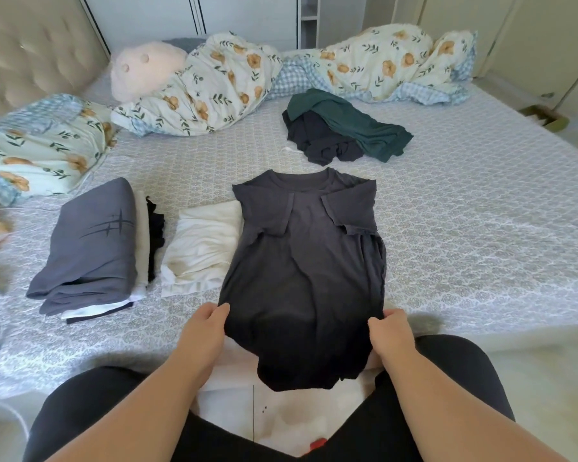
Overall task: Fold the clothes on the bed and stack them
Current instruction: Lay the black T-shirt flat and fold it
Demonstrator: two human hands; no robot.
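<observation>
Just one view here, a wide-angle head cam looking forward and down across the bed (481, 228) from its near edge. It sits close: both forearms come up from the bottom of the frame, and the headboard (30, 51) curves away at upper left. The wardrobe doors (247, 11) run along the top edge.

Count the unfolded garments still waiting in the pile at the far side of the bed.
2 visible: a dark green garment draped on top, and a black garment beneath it, nearer the dark grey T-shirt. More may be hidden underneath.
</observation>
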